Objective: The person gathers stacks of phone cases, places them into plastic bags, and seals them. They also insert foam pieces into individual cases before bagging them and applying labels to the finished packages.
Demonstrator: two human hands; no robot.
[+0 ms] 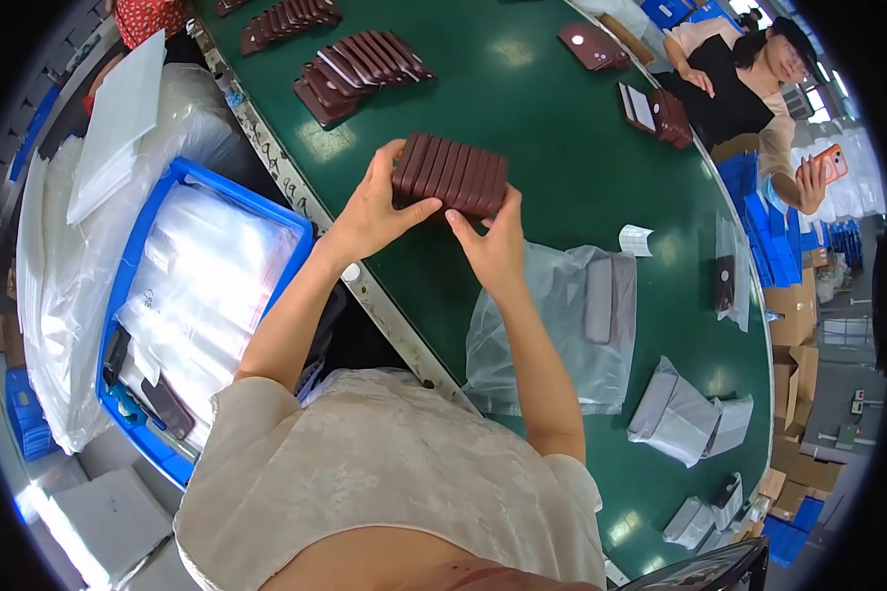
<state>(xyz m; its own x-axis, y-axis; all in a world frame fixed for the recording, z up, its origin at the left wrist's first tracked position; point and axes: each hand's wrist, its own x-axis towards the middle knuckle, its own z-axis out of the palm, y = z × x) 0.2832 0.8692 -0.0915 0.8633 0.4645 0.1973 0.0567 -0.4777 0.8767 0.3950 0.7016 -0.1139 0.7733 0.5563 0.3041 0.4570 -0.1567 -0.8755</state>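
Observation:
My left hand [382,209] and my right hand [493,241] grip a stack of dark brown wallet-like cases [451,175] from its two ends, above the green table. The cases stand side by side in a tight row, and both thumbs press on the near side. Below my right forearm lies a clear plastic bag [552,335] holding a wrapped grey bundle [611,300]. A small white label sheet [637,240] is beside the bag. Farther back, more brown cases [360,71] lie fanned out in rows.
A blue bin [306,236] with clear plastic bags stands left of the table [424,325]. Wrapped packs [672,412] lie on the right side. Across the table, a person [739,89] holds an orange phone [830,164]. Another person in red [150,20] is at the upper left.

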